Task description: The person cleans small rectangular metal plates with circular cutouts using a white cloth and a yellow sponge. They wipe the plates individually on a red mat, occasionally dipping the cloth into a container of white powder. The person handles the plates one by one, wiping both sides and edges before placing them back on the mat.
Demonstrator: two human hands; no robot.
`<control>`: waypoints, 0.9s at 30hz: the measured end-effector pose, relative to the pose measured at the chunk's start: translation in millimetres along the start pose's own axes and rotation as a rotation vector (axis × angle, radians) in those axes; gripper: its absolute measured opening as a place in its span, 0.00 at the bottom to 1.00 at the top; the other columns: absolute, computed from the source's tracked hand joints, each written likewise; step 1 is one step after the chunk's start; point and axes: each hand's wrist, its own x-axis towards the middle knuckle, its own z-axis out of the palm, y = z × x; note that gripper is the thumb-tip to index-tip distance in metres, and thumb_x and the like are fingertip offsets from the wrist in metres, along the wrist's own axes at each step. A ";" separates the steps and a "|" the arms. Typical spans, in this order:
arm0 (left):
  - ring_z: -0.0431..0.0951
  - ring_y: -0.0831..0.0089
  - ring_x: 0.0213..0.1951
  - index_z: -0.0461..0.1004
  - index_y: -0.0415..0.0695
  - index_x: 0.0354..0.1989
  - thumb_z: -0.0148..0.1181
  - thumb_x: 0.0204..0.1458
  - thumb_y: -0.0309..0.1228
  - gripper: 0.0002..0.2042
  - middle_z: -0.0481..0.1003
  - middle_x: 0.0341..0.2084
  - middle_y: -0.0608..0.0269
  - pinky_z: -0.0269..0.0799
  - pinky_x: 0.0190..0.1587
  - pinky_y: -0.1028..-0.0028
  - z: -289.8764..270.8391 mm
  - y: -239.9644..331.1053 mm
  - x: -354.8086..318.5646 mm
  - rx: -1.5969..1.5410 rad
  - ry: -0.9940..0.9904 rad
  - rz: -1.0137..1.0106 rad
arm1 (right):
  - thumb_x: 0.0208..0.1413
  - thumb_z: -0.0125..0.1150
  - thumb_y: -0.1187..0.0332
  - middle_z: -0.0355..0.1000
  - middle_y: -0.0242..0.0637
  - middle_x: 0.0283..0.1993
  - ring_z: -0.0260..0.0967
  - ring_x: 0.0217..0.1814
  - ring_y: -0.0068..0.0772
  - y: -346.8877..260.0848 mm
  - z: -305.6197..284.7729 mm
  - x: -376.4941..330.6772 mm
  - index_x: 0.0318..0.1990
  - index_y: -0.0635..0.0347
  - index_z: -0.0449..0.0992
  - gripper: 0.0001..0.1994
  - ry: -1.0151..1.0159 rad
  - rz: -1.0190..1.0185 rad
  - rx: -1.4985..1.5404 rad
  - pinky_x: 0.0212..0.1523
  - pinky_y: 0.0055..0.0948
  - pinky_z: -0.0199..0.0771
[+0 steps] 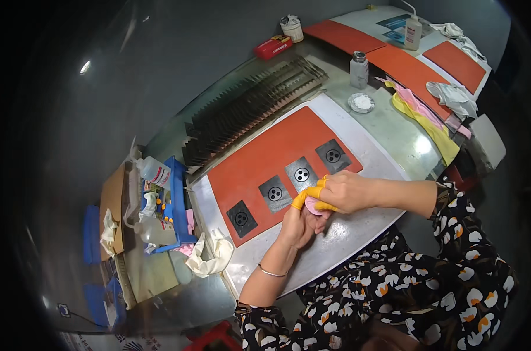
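My left hand (301,227) and my right hand (345,193) meet over the near edge of an orange-red mat (230,169). Yellow finger cots cover some fingertips. Between the hands is a small pink cloth pad (316,205), gripped by the fingers of both and partly covered by them. On the mat lies a slanting row of dark grey square plates, each with a round mark of three dots: one at the left end (251,221), one beside it (283,202), a brighter one just beyond my fingers (309,167), and one at the right end (342,153).
Behind the mat stands a long toothed metal rack (251,108). At left, a blue basket (177,193) holds squeeze bottles, with a white cloth (210,255) beside it. At right are a metal-topped bottle (359,70), a small dish (361,103) and a yellow cloth (426,128).
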 end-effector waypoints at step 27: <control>0.66 0.72 0.20 0.64 0.42 0.44 0.26 0.59 0.51 0.26 0.69 0.24 0.57 0.63 0.20 0.76 -22.7 -31.7 -9.5 -0.236 -0.126 -0.176 | 0.51 0.59 0.65 0.71 0.41 0.26 0.70 0.25 0.34 -19.1 27.6 -14.9 0.42 0.63 0.71 0.14 -0.097 0.475 0.673 0.25 0.29 0.69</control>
